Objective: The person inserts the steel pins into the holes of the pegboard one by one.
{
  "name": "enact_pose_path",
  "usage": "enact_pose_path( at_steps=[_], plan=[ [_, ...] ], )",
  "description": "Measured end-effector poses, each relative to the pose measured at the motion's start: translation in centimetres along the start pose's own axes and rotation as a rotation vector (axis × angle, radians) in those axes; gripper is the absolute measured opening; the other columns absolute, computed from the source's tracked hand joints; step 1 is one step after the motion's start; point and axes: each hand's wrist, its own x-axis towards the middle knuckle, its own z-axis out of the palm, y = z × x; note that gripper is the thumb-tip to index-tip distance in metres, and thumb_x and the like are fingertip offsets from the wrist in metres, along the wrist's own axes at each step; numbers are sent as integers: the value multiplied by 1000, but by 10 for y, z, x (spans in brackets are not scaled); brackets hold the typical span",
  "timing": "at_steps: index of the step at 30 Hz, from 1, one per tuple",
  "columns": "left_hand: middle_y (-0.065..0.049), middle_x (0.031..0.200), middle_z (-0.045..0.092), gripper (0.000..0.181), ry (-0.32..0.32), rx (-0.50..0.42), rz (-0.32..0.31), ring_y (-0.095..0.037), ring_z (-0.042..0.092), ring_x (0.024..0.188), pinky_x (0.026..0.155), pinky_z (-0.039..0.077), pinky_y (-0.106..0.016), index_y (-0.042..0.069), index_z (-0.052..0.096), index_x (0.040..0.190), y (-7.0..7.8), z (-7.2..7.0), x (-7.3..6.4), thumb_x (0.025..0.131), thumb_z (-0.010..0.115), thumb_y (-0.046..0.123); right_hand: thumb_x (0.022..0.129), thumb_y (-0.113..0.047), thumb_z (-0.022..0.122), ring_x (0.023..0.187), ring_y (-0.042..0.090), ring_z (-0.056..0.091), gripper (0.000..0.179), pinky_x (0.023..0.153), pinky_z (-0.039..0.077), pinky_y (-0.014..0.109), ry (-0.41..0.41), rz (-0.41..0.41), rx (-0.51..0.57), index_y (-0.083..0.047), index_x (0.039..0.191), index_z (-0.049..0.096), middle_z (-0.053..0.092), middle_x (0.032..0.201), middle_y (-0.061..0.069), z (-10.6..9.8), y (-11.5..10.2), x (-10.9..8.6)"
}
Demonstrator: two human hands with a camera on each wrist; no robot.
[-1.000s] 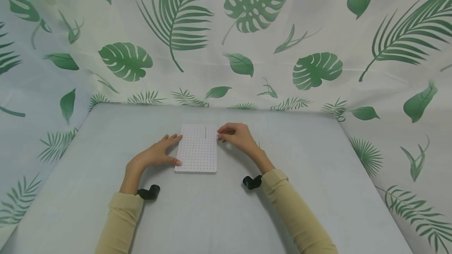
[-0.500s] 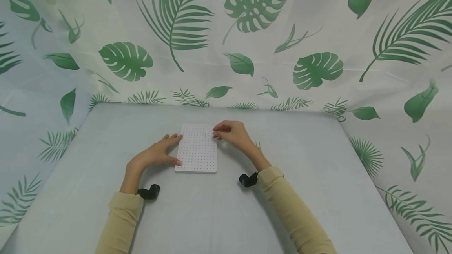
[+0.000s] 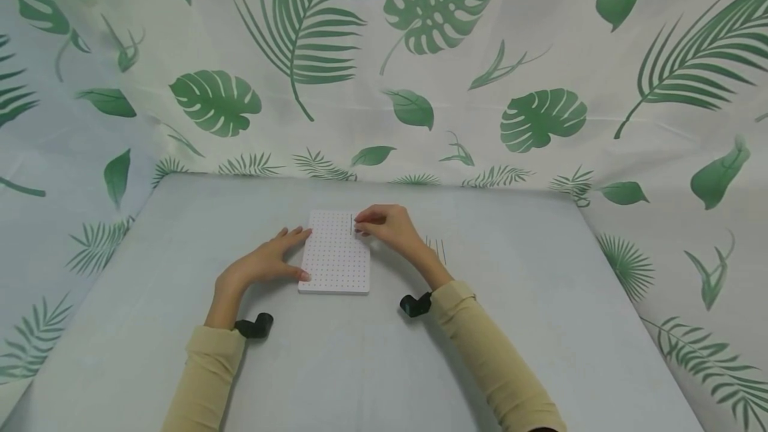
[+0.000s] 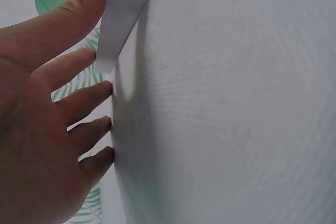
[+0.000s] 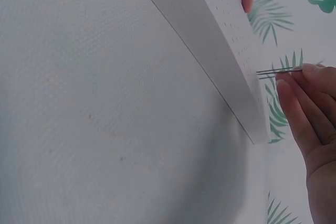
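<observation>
Backdrop: pale cloth (image 3: 336,122) with green leaf prints, hung behind the table and along both sides.
Table: pale grey-white top (image 3: 336,365); fine texture seen in both wrist views.
Sleeves: left sleeve (image 3: 207,372) and right sleeve (image 3: 498,359), both yellowish tan, cuffs turned back above the wrists.
White board: thick, rectangular board (image 3: 333,259), flat on the table between the two hands, top face covered in a regular grid of small dark dots.
Left hand: left hand (image 3: 264,262) at the board's left side; fingers spread, unclenched. Thumb at the near-left corner, a fingertip at the same edge farther up, the other fingers fanned out.
Right hand: right hand (image 3: 390,225) above the board's far-right part; thumb and forefinger pinch a thin dark rod (image 5: 269,71), the held rod.
Wrist cameras: black left wrist camera (image 3: 255,327) and right wrist camera (image 3: 414,305), one at each inner wrist.
Loose rods: several thin dark rods (image 3: 444,252), side by side just right of the right wrist; lying or standing, cannot tell.
Standing rod: thin dark rod (image 3: 351,224) upright on the board's far-right part, just left of the right fingertips.
Held rod: close beside the standing rod, roughly parallel, lower end by the top face; whether seated, cannot tell.
</observation>
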Motion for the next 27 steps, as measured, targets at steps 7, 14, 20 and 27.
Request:
enact_pose_path(
  at_steps=[7,14,20,27],
  plan=[
    [-21,170,18,97,7,8,5,-49,5,157,121,13,-72,11,30,163,0,0,2,86,83,37,93,-4,74,90,20,78,13,79,63,28,-17,-31,57,-2,105,78,79,102,12,4,1,1],
    [-22,170,19,97,9,13,2,-50,5,157,121,13,-72,10,30,163,1,1,2,85,83,36,93,-4,74,90,18,78,13,79,62,27,-15,-35,72,-3,105,78,80,101,11,6,2,2],
    [-22,170,19,97,12,14,5,-50,6,157,121,14,-72,10,30,163,1,0,1,85,83,37,93,-4,74,91,19,78,13,81,62,27,-17,-39,81,-2,105,78,80,102,12,8,3,3],
    [-22,170,19,97,12,9,3,-50,5,157,121,13,-72,9,31,162,1,0,2,85,83,36,93,-6,75,90,16,78,12,82,61,27,-15,-38,32,-4,103,79,80,102,9,12,5,3]
  ],
)
